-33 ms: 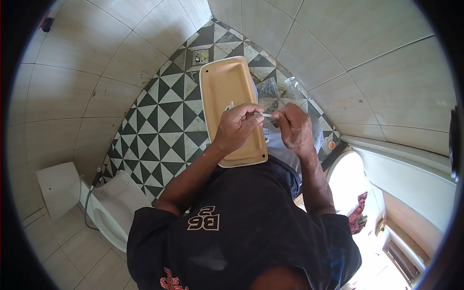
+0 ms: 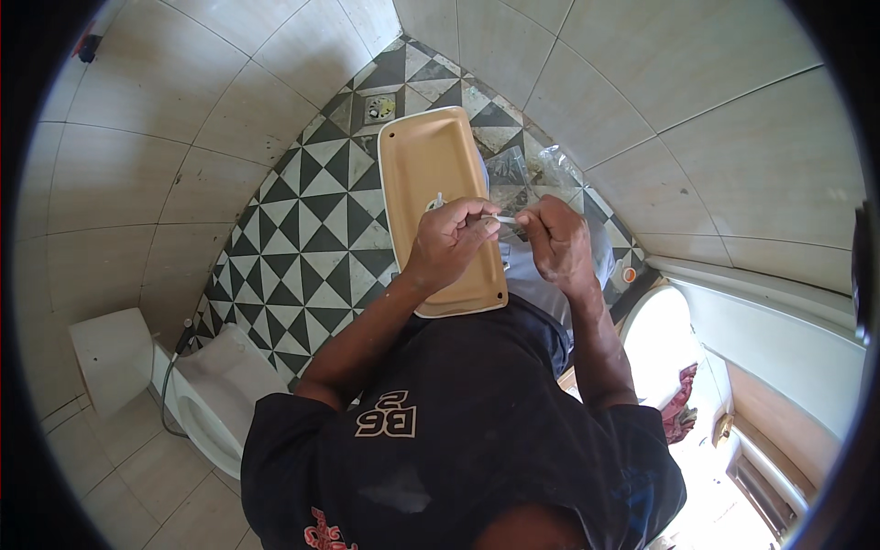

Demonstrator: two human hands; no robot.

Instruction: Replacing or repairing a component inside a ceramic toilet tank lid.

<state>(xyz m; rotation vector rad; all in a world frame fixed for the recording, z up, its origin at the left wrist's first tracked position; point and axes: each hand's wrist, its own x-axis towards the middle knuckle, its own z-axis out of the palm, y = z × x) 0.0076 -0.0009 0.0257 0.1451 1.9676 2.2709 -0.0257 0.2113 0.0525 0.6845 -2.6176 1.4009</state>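
A thin white plastic rod (image 2: 507, 220) spans the gap between my two hands. My left hand (image 2: 447, 246) pinches its left end between thumb and fingers, above the lid. At the other end, my right hand (image 2: 559, 240) has thumb and bent forefinger closed on it. Beneath them lies what looks like an upturned toilet tank lid (image 2: 431, 156), tan inside with a white rim and small dark holes at its corners. A small white fitting (image 2: 438, 200) stands up from the lid's middle, partly hidden behind my left hand.
Clear plastic bags (image 2: 555, 168) lie on the patterned floor right of the lid. A round floor drain (image 2: 379, 108) sits beyond it. To the left are a white toilet (image 2: 206, 426) and a hose (image 2: 166, 394). An orange-and-white round piece (image 2: 629, 275) is near the right wall.
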